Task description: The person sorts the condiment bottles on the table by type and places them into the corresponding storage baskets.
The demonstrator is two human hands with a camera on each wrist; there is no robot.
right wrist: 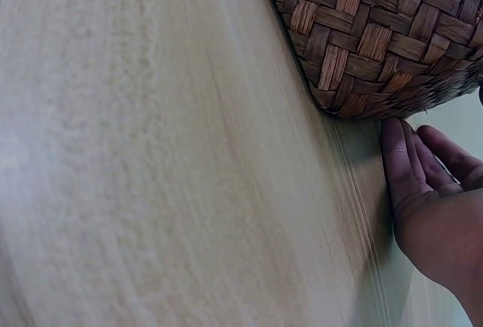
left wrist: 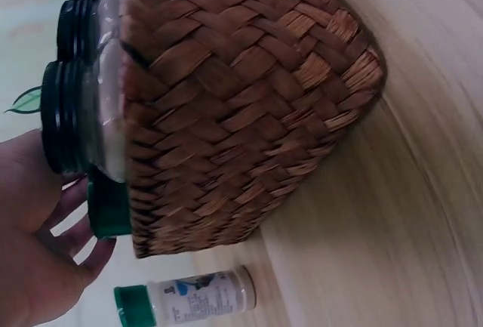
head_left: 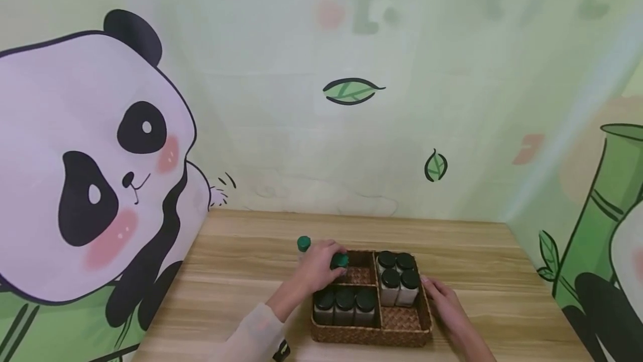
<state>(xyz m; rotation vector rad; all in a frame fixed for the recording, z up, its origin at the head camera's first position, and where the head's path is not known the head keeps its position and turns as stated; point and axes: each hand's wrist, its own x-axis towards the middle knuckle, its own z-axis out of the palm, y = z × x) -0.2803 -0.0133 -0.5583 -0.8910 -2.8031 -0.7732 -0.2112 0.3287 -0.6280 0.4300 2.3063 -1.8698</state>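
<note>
My left hand [head_left: 317, 266] holds a green-capped seasoning bottle [head_left: 340, 260] by its cap, at the back left compartment of a woven basket [head_left: 372, 336]. In the left wrist view, the fingers curl at the green cap [left wrist: 110, 208]; the basket wall hides the bottle's lower part. My right hand [head_left: 447, 303] rests by the basket's right side, and in the right wrist view its extended fingers [right wrist: 400, 153] are at the wall. Three black-lidded jars [head_left: 344, 307] fill the front left compartment; several more black-lidded jars [head_left: 390, 279] stand in the right one.
Another green-capped bottle [left wrist: 200, 298] with a printed label stands on the wooden table [head_left: 241, 256], just left of the basket. A panda-printed backdrop [head_left: 281, 144] rises behind the table. A small black object [head_left: 282, 350] shows near the left sleeve.
</note>
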